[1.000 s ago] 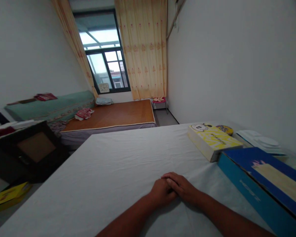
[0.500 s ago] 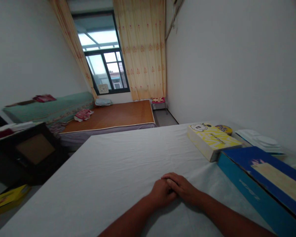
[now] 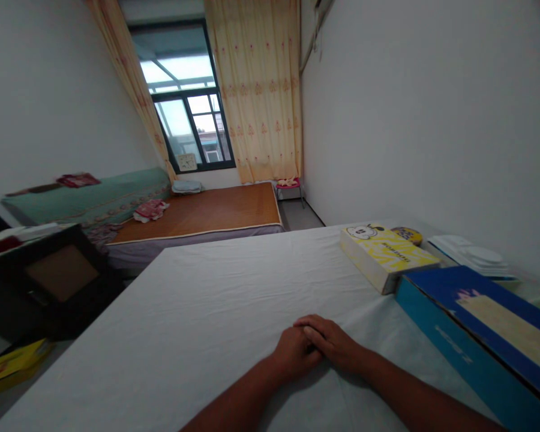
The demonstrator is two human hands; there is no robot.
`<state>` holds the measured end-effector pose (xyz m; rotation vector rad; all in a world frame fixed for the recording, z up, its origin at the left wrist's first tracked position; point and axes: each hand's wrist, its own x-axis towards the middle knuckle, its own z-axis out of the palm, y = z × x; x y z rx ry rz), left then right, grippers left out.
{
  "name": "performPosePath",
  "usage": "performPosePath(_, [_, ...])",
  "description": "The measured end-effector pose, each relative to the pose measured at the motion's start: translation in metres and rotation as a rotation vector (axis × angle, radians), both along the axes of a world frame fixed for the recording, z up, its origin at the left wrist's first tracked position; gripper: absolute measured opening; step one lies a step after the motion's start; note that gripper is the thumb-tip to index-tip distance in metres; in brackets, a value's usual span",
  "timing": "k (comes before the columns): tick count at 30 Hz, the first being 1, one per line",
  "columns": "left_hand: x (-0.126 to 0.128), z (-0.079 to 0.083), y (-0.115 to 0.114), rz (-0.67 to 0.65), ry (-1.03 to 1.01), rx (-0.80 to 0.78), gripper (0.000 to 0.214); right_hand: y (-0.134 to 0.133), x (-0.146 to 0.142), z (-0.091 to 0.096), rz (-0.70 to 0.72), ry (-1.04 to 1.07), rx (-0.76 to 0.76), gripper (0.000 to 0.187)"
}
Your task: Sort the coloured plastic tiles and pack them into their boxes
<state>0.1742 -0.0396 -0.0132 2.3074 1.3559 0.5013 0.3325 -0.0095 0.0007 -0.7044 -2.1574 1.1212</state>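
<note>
My left hand [image 3: 293, 350] and my right hand [image 3: 334, 341] rest together on the white cloth of the table [image 3: 198, 312]. The fingers of my right hand are closed over those of my left. My left hand's fingers are curled and partly hidden beneath. No object shows in either hand. To the right of my hands lies a large blue box [image 3: 454, 345] with a beige panel on top. Farther back, a yellow and white box [image 3: 387, 252] with a cartoon face sits against its far corner.
Beyond the yellow box are a round yellow tin [image 3: 408, 235] and some white flat pieces [image 3: 477, 257] by the wall. At left stand a dark cabinet [image 3: 49, 294] and a yellow box [image 3: 13, 366]. Past the table's far edge is a bed [image 3: 216, 210] below a window.
The view has shifted very slightly. My hands stay clasped in the same spot, and the boxes have not moved.
</note>
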Motion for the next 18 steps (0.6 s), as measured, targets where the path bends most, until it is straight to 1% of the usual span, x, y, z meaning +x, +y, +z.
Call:
performPosePath(6, [0.0005, -0.0026, 0.0004, 0.030, 0.010, -0.004, 0.025, -0.0022, 0.0001, 0.0065, -0.003, -0.017, -0.011, 0.044])
performPosePath(9, [0.0003, -0.0044, 0.0011, 0.021, 0.009, 0.006, 0.026, -0.0030, -0.0002, 0.0085, -0.007, -0.015, -0.012, 0.043])
performPosePath(13, [-0.0003, -0.0041, 0.0016, 0.003, 0.007, 0.010, 0.027, -0.0019, -0.0007, 0.0051, -0.011, -0.013, -0.002, 0.043])
performPosePath(18, [0.0006, 0.0015, 0.0002, 0.023, -0.042, -0.015, 0.026, 0.0005, 0.0003, 0.0005, -0.003, -0.025, 0.019, 0.043])
